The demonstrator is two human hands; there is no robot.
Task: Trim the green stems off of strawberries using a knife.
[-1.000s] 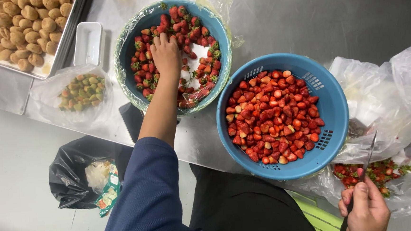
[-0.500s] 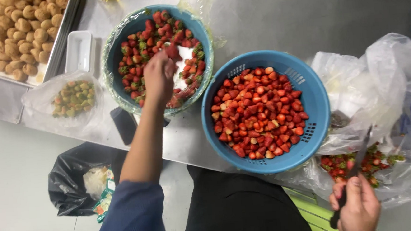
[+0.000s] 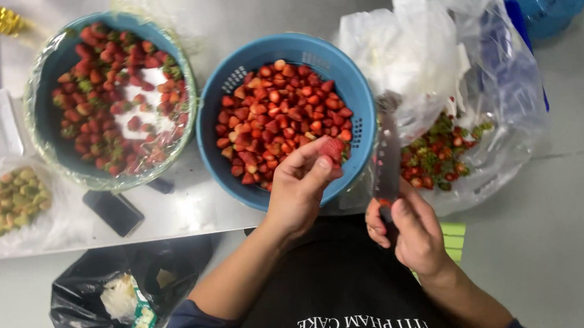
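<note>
Since the earlier frame, left hand (image 3: 300, 187) had left the green bowl (image 3: 47, 142), now pinching a strawberry (image 3: 332, 148) over the blue basket (image 3: 358, 92). Right hand (image 3: 407, 228) gripped a knife (image 3: 387, 158); wet fruit could probably slip, nicking fingers.

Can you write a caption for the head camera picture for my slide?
Left hand holds a strawberry over the blue colander; right hand holds a knife.
</note>
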